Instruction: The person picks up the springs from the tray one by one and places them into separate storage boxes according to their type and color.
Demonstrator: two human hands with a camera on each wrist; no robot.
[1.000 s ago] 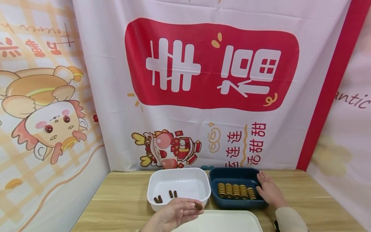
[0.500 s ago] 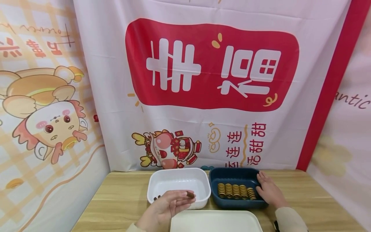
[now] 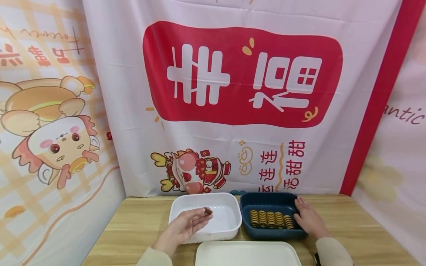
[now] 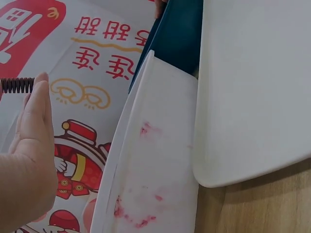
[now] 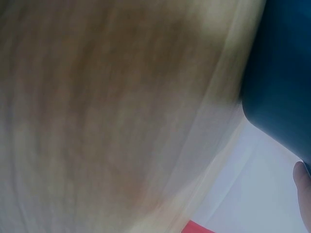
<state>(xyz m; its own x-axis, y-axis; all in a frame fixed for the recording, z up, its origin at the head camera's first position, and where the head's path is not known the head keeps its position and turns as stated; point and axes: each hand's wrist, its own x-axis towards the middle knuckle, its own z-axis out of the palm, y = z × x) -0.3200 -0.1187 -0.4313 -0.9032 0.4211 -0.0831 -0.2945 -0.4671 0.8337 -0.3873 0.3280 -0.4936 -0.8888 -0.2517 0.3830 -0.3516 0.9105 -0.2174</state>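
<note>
A small dark brown coil spring point(image 4: 17, 85) is pinched between the fingers of my left hand point(image 3: 186, 224), which is over the front left of the white bin point(image 3: 226, 214). In the left wrist view this hand point(image 4: 31, 141) shows at the left edge, its coils plain. My right hand point(image 3: 311, 218) grips the right rim of the dark blue bin point(image 3: 266, 201), thumb toward the inside and fingers at the far corner. Several golden-brown coil springs point(image 3: 271, 219) stand in a row inside that bin. The left hand covers the white bin's front left part.
A cream tray point(image 3: 247, 255) lies in front of both bins, close to the person. Wooden tabletop point(image 3: 116, 229) shows around them. A printed cloth point(image 3: 239, 159) hangs right behind the bins. Reddish stains point(image 4: 143, 221) mark the white bin's outer wall.
My left hand has moved left and away from me with the spring, from the white bin's front right rim to over its left half. The right hand has stayed on the blue bin.
</note>
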